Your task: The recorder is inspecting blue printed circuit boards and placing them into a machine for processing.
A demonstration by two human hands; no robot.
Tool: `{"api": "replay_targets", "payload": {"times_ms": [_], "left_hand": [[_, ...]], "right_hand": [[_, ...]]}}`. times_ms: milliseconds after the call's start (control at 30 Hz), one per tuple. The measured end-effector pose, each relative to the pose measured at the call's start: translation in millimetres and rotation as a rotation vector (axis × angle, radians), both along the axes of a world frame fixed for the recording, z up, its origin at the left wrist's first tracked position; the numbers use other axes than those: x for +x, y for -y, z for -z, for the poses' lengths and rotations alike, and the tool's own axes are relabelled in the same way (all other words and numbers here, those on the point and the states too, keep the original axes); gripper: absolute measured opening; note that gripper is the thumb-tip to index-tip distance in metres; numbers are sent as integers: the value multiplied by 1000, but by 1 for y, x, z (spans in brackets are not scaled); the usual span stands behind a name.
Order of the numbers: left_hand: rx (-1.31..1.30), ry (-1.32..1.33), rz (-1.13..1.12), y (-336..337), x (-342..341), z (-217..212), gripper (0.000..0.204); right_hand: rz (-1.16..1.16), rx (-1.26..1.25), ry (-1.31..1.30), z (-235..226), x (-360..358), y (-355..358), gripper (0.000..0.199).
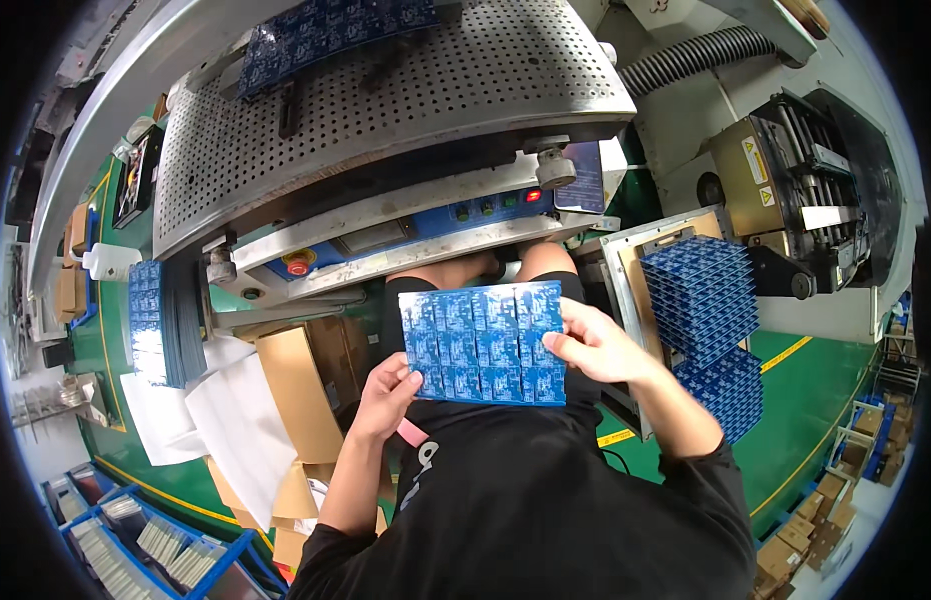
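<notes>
A blue printed circuit board panel (482,345) with rows of pale patterns is held up above my lap. My left hand (387,395) pinches its lower left corner between thumb and fingers. At its right edge, my right hand (593,343) grips it with the thumb on top and the fingers behind. Ahead of it stands a machine with a perforated metal table (405,110), on which another blue board panel (335,35) lies at the far side. To my right rise stacked blue panels (700,295); more stand in a pile (150,320) at my left.
The machine's front has a red knob (298,265), a small display and buttons. Cardboard boxes (297,385) and a white sheet (247,430) are at the left. A roller machine (810,190) and a black corrugated hose (700,60) are at the right. Blue racks (175,540) stand behind left.
</notes>
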State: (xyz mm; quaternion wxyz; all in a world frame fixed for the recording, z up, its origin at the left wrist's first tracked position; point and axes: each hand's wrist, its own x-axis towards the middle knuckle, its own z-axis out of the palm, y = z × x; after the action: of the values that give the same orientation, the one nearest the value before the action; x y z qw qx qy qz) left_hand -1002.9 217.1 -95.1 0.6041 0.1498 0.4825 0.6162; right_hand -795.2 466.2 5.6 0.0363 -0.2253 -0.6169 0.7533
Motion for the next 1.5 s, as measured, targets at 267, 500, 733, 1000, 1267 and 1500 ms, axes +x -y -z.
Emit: {"api": "replay_targets", "payload": {"times_ms": [267,500,733,1000,1267,1500], "left_hand": [[9,168,-220,29,-5,-8,21],[-116,55,-216,23,4,-7,19],[-138,-2,-176,19,2,-7,18],[-77,-82,-71,-11,-3,-19,19],[-71,34,-10,-10,7,-12,20],[-77,1,24,-7,-6,-13,24]], "right_hand": [[453,686,-169,-122,-83,-109,28],[114,1281,-146,-96,-196,-167,39],[276,1287,51,-97,-226,-149,41],[402,152,-252,-128,-216,-128,34],[508,145,-381,-113,-69,-138,29],[583,97,-318,-82,7,-137,27]]}}
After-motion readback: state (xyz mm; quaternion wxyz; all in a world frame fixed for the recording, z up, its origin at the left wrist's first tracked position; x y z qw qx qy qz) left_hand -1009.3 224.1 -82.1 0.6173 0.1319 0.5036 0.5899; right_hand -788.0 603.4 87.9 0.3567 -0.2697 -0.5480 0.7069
